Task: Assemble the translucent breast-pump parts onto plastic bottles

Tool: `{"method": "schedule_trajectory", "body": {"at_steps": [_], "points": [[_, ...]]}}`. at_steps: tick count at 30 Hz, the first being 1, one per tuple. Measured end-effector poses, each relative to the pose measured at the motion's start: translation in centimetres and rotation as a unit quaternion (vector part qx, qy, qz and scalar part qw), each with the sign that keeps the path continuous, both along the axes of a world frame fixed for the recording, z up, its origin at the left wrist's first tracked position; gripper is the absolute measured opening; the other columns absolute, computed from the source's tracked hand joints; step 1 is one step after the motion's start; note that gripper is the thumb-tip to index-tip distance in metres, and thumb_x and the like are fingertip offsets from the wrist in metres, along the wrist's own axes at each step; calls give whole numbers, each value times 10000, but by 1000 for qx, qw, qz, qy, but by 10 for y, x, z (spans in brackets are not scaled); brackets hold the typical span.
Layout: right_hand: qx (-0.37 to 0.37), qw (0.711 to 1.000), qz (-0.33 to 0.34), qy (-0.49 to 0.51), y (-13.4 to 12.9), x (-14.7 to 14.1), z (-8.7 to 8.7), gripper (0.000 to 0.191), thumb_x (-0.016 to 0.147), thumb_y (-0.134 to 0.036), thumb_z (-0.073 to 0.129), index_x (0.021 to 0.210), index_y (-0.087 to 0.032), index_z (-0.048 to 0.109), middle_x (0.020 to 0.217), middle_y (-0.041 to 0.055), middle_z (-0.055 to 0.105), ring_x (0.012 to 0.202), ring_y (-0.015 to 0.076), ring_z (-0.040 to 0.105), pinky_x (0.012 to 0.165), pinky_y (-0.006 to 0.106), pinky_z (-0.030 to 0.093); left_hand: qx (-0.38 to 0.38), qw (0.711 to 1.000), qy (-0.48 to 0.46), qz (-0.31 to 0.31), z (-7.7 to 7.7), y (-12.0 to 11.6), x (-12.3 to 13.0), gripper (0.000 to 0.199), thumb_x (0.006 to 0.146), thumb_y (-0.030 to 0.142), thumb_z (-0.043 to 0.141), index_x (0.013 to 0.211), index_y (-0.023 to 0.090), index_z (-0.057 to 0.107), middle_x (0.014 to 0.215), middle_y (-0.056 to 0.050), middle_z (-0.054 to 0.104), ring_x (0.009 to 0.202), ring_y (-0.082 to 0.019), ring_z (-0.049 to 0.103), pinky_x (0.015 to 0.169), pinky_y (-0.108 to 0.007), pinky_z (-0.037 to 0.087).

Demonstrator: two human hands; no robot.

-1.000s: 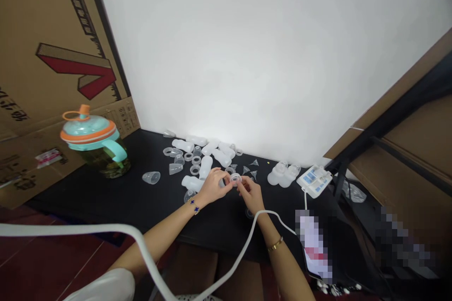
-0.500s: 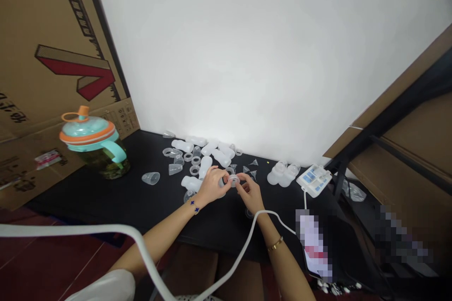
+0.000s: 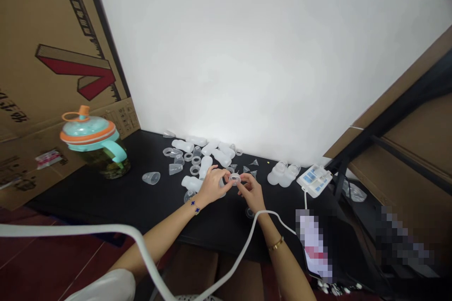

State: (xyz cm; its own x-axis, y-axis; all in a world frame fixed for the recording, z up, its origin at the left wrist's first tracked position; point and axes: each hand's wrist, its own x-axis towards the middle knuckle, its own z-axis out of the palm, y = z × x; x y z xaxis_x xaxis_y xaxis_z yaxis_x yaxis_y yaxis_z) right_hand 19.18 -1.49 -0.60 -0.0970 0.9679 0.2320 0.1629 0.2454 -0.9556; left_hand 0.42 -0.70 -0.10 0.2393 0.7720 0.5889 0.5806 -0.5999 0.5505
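Between my fingertips is a small translucent bottle collar ring [image 3: 235, 178]. My left hand [image 3: 213, 185] pinches its left side, and my right hand [image 3: 251, 191] has thumb and fingers closed on its right side. A whitish piece under my left palm is mostly hidden. Close to my left hand lie milky baby bottles [image 3: 221, 158], more collar rings [image 3: 195, 170] and a clear dome-shaped piece [image 3: 189, 195]. Small clear funnel-like pieces [image 3: 253, 174] lie just beyond my right hand. Another round clear piece [image 3: 249, 213] is partly hidden by my right wrist.
Clear caps [image 3: 151, 178] lie to the left, near a handled jug [image 3: 93, 143] of dark liquid. Several assembled bottles [image 3: 283, 174] and a white device [image 3: 314, 180] stand right. A white cable [image 3: 243, 249] crosses before my arms; a phone [image 3: 314, 244] lies at right.
The collar ring has turned slightly between my fingers, and my right fingers have shifted a little on it. Everything else on the table stays in place.
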Motion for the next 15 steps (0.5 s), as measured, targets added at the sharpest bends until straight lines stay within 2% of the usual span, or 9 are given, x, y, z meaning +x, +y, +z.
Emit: {"method": "schedule_trajectory", "body": {"at_steps": [7,11,15], "points": [[-55,994,40,82,8,4,-6,369,770,-483,763,959,-209,603,808,14,717,485,121,623,415,204,427,-4,1000,13,-21,5,-4,3,207,922,369,596,779,219,583,758,19,685,800,-180,663,1121,-476,324],[-54,994,50,76,9,4,-7,403,780,-515,744,985,-202,595,794,21,713,500,131,636,410,200,430,-1,1000,9,-17,6,-5,3,178,910,336,594,775,219,588,752,16,687,809,-183,664,1111,-477,338],[-49,998,39,30,8,4,-7,431,798,-567,701,998,-201,594,891,59,730,531,141,637,422,216,434,0,1000,2,-8,4,-4,3,153,895,302,588,765,222,579,756,16,687,802,-181,663,1115,-480,341]]}}
